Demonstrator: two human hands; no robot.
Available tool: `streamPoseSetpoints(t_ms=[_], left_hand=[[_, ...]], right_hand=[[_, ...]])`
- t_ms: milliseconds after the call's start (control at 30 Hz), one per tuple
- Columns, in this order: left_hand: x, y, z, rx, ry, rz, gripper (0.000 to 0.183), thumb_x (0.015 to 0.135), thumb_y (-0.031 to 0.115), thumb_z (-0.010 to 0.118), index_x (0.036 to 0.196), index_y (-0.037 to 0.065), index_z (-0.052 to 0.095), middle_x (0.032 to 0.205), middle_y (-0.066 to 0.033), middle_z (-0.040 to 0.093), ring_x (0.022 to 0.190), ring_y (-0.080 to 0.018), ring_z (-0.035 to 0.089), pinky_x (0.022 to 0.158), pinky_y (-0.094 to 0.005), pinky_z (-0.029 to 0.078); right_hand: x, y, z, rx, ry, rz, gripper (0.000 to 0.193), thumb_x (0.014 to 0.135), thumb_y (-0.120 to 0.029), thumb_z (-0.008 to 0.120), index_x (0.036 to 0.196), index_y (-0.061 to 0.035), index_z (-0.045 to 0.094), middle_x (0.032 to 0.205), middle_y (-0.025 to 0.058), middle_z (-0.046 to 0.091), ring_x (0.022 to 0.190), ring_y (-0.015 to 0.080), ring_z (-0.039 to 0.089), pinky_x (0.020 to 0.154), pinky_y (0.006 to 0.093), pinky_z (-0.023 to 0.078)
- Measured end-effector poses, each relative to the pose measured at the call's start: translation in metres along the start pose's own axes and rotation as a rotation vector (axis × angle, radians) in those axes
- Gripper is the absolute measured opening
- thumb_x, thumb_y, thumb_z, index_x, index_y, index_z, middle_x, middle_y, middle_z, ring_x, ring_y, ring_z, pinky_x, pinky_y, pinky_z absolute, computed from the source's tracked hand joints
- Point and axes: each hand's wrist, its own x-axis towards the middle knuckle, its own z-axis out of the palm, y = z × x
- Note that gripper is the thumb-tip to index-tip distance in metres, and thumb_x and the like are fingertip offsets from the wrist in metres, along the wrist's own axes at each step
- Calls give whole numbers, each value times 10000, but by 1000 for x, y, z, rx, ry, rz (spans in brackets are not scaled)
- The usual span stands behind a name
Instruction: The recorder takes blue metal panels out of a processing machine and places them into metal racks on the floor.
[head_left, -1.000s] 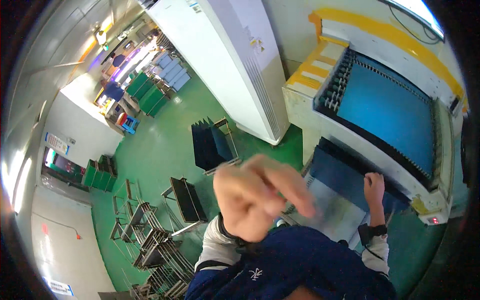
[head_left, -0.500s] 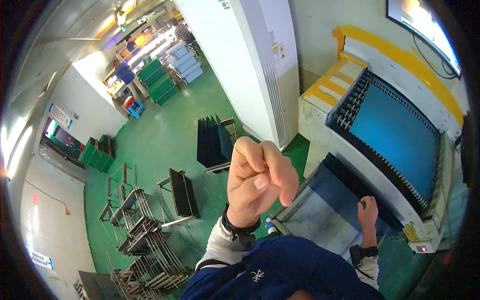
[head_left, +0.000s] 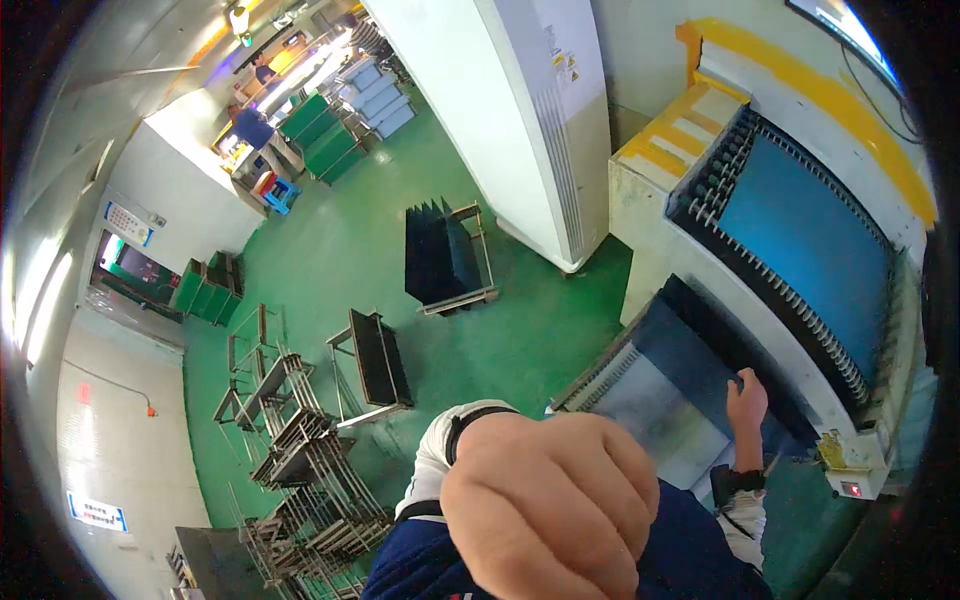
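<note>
L hand (head_left: 550, 500) balled up over navy top (head_left: 700, 540). R hand (head_left: 747, 400) partly curled at dk blue panel (head_left: 680, 355), can't tell if gripping; panel's just below roller conveyor (head_left: 745, 315).

1. Green floor (head_left: 545, 345) lies open between panel rack (head_left: 462, 301) and left corner of roller machine (head_left: 722, 285)
2. White cabinet (head_left: 480, 110) blocks gap's far end
3. Dark panels (head_left: 705, 362) and machine's front wall stand beyond right hand (head_left: 746, 404)
</note>
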Motion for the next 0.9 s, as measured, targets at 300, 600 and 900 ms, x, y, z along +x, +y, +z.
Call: streamPoseSetpoints(t_ms=[300, 600, 900], left_hand=[[-10, -26, 39, 126, 361, 268, 258, 948, 145, 573, 1203, 169, 540, 902, -161, 688, 503, -162, 555, 470, -263, 450], [-26, -27, 14, 665, 154, 294, 520, 885, -44, 533, 1305, 200, 348, 938, -263, 664, 562, -248, 575, 506, -327, 462], [-26, -28, 4, 925, 88, 260, 601, 968, 91, 515, 1465, 247, 214, 886, -193, 689, 634, -257, 648, 547, -333, 524]], right_hand=[[5, 9, 12, -106, -41, 7, 306, 799, -174, 677, 1057, -38, 585, 1052, 175, 646, 965, 361, 619, 797, 445, 494], [7, 15, 20, -126, -17, 20, 256, 803, -159, 664, 1016, -42, 585, 1006, 168, 642, 935, 373, 616, 774, 448, 487], [2, 20, 26, -169, -3, 25, 240, 794, -165, 669, 982, -49, 574, 970, 152, 634, 899, 356, 618, 743, 451, 487]])
